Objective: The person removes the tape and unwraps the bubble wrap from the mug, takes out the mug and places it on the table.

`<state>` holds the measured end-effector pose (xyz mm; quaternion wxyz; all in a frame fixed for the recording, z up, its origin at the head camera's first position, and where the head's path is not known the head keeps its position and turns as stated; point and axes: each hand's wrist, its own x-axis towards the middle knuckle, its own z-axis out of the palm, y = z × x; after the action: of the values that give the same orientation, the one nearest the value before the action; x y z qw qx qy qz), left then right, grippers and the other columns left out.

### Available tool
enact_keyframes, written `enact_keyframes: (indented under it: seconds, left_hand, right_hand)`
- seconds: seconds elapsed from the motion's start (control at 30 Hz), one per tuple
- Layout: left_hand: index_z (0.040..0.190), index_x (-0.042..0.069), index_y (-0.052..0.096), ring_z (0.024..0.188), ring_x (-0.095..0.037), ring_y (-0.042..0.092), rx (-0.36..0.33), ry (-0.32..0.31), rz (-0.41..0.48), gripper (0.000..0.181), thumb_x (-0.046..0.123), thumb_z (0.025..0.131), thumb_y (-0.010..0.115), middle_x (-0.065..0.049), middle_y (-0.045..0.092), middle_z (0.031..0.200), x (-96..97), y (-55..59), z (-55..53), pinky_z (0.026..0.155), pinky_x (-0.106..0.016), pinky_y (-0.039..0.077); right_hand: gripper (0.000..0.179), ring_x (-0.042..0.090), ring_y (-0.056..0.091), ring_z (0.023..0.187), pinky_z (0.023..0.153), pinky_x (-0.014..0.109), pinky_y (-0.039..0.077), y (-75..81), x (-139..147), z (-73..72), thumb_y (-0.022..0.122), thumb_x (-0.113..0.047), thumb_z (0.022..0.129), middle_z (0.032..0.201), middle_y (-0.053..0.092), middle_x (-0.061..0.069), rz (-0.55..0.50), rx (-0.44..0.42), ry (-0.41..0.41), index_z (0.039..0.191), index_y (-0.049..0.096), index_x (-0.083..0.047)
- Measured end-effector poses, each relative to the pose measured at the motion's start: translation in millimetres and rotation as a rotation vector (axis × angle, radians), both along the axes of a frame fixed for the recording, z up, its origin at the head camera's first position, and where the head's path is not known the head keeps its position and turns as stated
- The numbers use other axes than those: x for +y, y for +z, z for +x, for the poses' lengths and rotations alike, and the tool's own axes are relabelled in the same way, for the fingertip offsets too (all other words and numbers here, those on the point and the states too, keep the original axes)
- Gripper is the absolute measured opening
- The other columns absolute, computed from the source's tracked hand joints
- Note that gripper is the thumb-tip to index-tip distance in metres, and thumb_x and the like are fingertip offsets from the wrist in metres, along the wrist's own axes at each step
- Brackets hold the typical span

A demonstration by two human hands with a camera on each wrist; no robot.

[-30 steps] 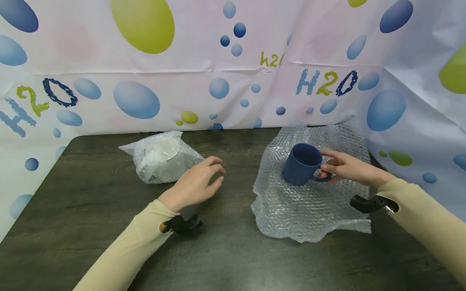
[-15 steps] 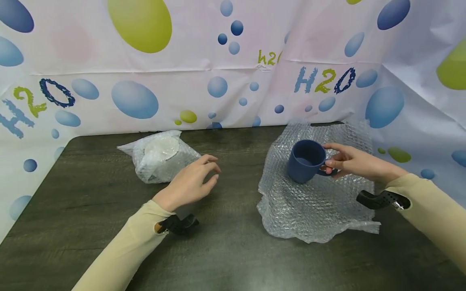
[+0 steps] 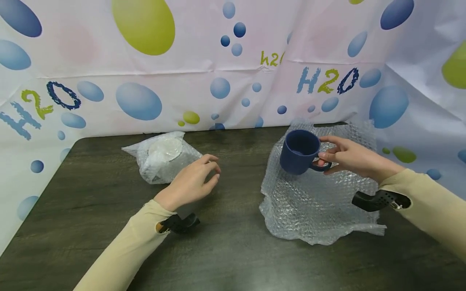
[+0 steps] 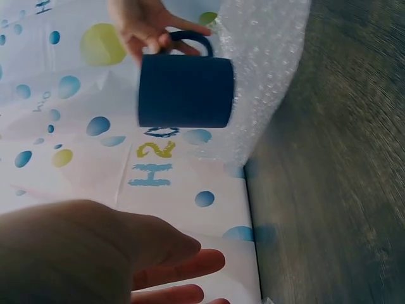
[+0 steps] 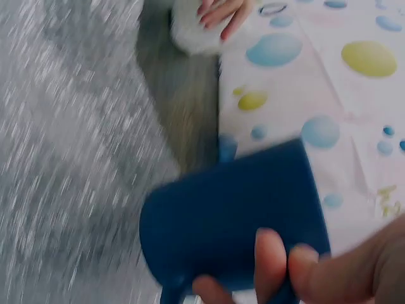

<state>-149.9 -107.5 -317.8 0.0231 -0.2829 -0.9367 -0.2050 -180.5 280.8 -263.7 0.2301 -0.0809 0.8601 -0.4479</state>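
Observation:
My right hand [image 3: 347, 155] pinches the handle of a dark blue mug [image 3: 296, 157], thumb and fingers round it. In the left wrist view the mug [image 4: 186, 92] hangs above the table, apart from the bubble wrap. Below it a sheet of bubble wrap [image 3: 320, 206] lies spread on the table. My left hand [image 3: 191, 180] hovers over the table with loosely bent fingers and nothing in them. Just behind it sits a bundle [image 3: 164, 155] in clear bubble wrap, with something pale and round inside; its kind is hidden.
The dark wooden table [image 3: 225, 242] ends at the back against a white printed curtain [image 3: 189, 52] with blue and green ovals. The same curtain folds round on the right, close behind the bubble wrap's far edge. A black wrist strap [image 3: 380, 200] sits on the right sleeve.
The right hand has raised the mug off the bubble wrap, after shifting it slightly right and then back left. The left hand has drawn back a little to the left.

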Motion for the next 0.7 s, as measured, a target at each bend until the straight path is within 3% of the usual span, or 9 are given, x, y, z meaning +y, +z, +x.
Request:
enact_keyframes:
  seconds: [0.1,0.33,0.7]
  left_hand:
    - [0.104,0.008,0.068,0.091,-0.023,0.064,-0.001,-0.010,-0.011,0.017,0.018,0.096,0.056,-0.012,0.052,0.134,-0.9,-0.2,-0.7,0.067,-0.032,0.050]
    - [0.105,0.007,0.068,0.093,-0.024,0.064,0.006,-0.014,-0.032,0.019,0.018,0.096,0.056,-0.013,0.052,0.134,-2.3,-0.5,-1.9,0.067,-0.033,0.050]
    - [0.102,0.007,0.067,0.092,-0.024,0.064,0.049,-0.018,-0.023,0.016,0.017,0.095,0.057,-0.014,0.055,0.129,-8.1,-4.7,1.2,0.067,-0.032,0.051]
  right_hand:
    - [0.070,0.025,0.063,0.110,0.089,0.053,0.051,2.4,-8.5,0.0,0.043,-0.009,0.102,0.089,0.066,0.004,-0.042,-0.028,-0.044,0.152,-0.005,0.002]
    - [0.071,0.006,0.066,0.093,0.093,0.055,0.048,6.9,-31.1,-1.8,0.041,-0.010,0.103,0.081,0.067,-0.004,-0.142,-0.079,-0.148,0.152,-0.009,-0.002]
    - [0.068,0.012,0.065,0.095,0.094,0.058,0.046,10.9,-71.7,-5.3,0.041,-0.008,0.103,0.076,0.066,-0.004,-0.211,-0.059,-0.201,0.153,-0.005,-0.002]
